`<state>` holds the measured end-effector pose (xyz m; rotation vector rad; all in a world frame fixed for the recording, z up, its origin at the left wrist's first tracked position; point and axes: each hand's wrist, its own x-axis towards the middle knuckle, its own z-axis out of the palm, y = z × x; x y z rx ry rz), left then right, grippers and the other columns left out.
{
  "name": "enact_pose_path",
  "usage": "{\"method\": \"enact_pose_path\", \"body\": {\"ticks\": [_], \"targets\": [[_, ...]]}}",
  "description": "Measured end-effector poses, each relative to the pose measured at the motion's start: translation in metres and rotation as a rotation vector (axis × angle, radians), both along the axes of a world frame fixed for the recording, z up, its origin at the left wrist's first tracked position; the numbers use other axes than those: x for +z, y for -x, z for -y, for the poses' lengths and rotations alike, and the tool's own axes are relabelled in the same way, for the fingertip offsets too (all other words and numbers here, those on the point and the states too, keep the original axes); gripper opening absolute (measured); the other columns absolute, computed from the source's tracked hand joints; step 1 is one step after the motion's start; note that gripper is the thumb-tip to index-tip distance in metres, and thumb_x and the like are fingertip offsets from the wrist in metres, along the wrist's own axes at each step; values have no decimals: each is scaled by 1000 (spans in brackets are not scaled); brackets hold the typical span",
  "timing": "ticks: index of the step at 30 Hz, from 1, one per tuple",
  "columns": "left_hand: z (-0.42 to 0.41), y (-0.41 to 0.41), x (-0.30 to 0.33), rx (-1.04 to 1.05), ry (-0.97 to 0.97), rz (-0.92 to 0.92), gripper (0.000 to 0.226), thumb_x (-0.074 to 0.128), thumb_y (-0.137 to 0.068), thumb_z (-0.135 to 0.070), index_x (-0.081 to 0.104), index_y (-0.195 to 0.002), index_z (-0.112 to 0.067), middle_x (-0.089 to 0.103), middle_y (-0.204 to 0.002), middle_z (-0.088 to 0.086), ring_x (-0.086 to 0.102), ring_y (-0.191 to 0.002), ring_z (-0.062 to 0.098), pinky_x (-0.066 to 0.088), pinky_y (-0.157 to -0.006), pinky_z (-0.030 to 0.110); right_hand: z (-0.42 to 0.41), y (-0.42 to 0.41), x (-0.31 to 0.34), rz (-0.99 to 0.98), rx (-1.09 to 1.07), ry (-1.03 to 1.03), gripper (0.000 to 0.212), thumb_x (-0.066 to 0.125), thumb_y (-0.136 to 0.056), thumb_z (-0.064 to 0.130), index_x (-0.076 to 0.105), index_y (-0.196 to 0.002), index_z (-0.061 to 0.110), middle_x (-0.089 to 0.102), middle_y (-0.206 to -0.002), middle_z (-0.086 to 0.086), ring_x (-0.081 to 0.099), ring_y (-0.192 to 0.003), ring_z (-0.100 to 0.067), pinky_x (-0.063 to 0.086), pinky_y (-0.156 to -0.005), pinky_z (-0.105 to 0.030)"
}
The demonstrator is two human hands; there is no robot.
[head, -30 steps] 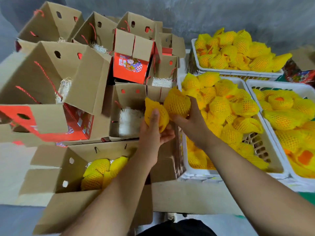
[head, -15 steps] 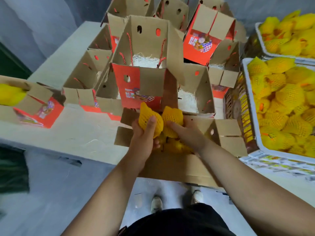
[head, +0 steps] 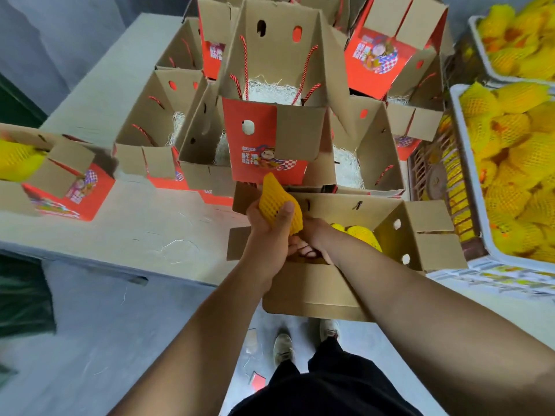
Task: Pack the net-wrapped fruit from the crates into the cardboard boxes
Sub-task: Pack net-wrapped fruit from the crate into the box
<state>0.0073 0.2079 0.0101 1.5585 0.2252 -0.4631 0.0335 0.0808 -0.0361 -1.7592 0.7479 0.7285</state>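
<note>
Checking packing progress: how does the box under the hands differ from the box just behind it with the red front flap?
The near box already holds net-wrapped fruit; the box behind shows only pale shredded padding. The near box's flaps show plain brown; the other's front flap is printed red. Both are open cardboard with punched holes.

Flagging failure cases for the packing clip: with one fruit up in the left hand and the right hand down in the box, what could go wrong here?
1. The left hand grips a wrapped fruit right over the right hand, which is down inside the open box; the hands may collide.
2. The box overhangs the table edge; pushing down could tip it.
3. Fruit already in the box crowds the space, so the net may snag.
</note>
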Motion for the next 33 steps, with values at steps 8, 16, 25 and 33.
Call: {"method": "enact_pose_path", "body": {"ticks": [8,16,25,33], "targets": [[23,-8,-8,-267,-297,19,75,54,-101,-54,13,-157,-27,46,-143,1,50,-109,16,38,-93,32,40,18,14,69,-21,-183,25,39,-104,19,59,-119,25,75,-111,-17,69,-89,-26,56,-74,-28],[46,-31,-20,-423,-533,-139,79,36,-102,-65,23,-161,-15,34,-163,13,38,-145,35,30,-120,48,63,28,14,14,-134,-671,37,42,-98,12,60,-129,2,65,-114,-20,64,-97,-25,39,-116,-43],[44,-39,-20,-362,-478,-299,80,18,-99,-75,26,-162,-27,31,-166,7,33,-150,32,26,-123,54,82,27,10,82,-177,-214,29,69,-88,13,63,-116,12,76,-96,-10,75,-83,-18,63,-78,-29],[42,-27,-25,-620,-674,-63,61,47,-103,-34,26,-159,-22,35,-160,10,37,-144,34,32,-120,44,46,14,-18,130,-48,240,67,84,-80,24,52,-137,9,61,-128,-18,61,-114,-37,57,-93,-44]]}}
